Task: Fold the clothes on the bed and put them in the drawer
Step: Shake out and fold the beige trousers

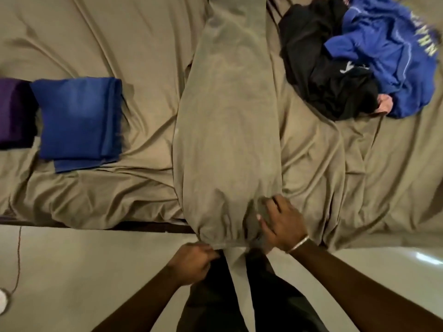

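Olive-khaki cloth fills most of my view: a long olive-khaki garment (227,121) lies stretched from the near edge of the bed toward the far side, centred on the wrinkled khaki bed sheet (119,37). Its near end is gathered and hangs slightly over the bed edge.

Hand state as I read it from the head camera:
- Left hand (194,262): fingers curled, pinching the gathered near hem of the garment at its left corner, just off the bed edge.
- Right hand (279,224): resting on the near right part of the garment, thumb and fingers bent round a fold of the cloth. A thin metal bangle (298,244) sits on that wrist.

Other clothing on the bed:
- A folded blue denim piece (79,121) lies left of the garment, well apart from it.
- A folded dark purple item (14,113) sits touching the denim on its left, partly cut off by the frame.
- At the far right, an unfolded heap: a crumpled black garment (321,68) with a bright blue jacket with lettering (388,56) against its right side, and a small pink piece (384,105) showing at the near edge of the heap.

Pale floor (84,271) is visible near the bed. No drawer appears in my view.
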Tool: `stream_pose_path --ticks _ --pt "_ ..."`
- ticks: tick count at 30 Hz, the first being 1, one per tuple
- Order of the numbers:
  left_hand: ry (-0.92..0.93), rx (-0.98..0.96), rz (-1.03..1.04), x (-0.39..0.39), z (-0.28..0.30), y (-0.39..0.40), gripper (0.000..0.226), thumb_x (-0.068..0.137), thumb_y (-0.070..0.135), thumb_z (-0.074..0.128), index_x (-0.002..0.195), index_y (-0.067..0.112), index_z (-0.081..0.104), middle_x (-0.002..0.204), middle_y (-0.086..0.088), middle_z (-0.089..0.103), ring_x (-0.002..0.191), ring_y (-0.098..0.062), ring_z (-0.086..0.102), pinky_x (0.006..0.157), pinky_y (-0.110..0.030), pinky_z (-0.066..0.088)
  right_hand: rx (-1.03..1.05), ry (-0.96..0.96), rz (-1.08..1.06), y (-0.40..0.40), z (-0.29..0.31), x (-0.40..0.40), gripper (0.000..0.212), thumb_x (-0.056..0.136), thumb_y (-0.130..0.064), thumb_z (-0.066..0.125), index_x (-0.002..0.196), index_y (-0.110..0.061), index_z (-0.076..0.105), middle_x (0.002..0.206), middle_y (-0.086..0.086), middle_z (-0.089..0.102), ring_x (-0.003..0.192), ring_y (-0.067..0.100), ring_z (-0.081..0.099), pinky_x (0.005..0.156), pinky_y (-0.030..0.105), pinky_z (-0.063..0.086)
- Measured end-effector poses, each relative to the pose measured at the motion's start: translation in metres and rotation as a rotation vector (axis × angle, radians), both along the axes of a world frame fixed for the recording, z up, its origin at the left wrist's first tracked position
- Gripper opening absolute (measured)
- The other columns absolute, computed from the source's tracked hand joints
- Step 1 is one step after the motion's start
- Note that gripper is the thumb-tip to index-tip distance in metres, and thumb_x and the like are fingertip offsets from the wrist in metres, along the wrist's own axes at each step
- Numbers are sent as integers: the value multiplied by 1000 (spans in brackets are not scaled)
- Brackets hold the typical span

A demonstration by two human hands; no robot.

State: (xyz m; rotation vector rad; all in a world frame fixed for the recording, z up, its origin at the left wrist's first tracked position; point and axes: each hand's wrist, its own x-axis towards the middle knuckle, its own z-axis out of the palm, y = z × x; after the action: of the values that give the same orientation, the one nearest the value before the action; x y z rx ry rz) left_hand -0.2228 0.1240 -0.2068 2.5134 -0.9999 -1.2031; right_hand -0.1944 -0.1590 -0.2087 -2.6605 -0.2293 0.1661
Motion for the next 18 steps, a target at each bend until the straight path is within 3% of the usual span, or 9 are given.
stream_pose_path --ticks 2,3,6,9,12,15,18 --pt "-292 -317 208 40 -13 -14 35 83 25 49 112 25 69 115 1 70 105 -18 62 80 -31 56 -49 -125 -5 13 -5 44 41 93 -43 45 121 -14 50 119 15 59 100 34 58 77 42 49" --pt "-405 -376 269 67 -17 -25 37 86 25 49 119 22 68 124 -3 67 116 -21 58 90 -36 52 -82 -168 11 19 -10 67 45 94 -43 44 127 -14 51 131 14 58 113 32 55 86 42 45" --pt "-652 -323 376 158 -13 -65 44 97 32 42 137 22 56 148 -4 50 139 -27 41 110 -50 33 -124 -174 28 36 -24 129 56 96 -44 39 142 -14 48 152 7 43 141 22 37 108 51 31" --pt "-632 -145 440 220 -26 -77 50 99 45 32 149 37 36 163 2 23 151 -27 18 116 -58 16 -203 -33 -88 39 -42 173 66 97 -52 31 153 -18 30 162 1 23 150 17 18 116 55 14" --pt "-550 18 672 238 -68 -59 59 99 58 21 155 44 11 166 8 6 153 -22 7 120 -56 8 -240 122 -243 15 -73 184 71 96 -61 25 157 -27 12 165 -5 8 152 14 6 119 55 10" --pt "-568 74 751 231 -82 -49 63 98 60 20 157 39 13 166 7 11 152 -20 13 119 -54 12 -230 180 -405 -2 -85 179 78 94 -66 17 158 -25 2 166 -3 -3 152 18 -3 122 48 5" --pt "-600 72 761 241 -77 -53 64 97 58 27 156 32 23 163 2 22 149 -25 21 116 -58 19 -222 170 -498 -4 -80 195 81 92 -66 15 158 -21 3 166 -1 -6 152 16 -10 120 55 -3"
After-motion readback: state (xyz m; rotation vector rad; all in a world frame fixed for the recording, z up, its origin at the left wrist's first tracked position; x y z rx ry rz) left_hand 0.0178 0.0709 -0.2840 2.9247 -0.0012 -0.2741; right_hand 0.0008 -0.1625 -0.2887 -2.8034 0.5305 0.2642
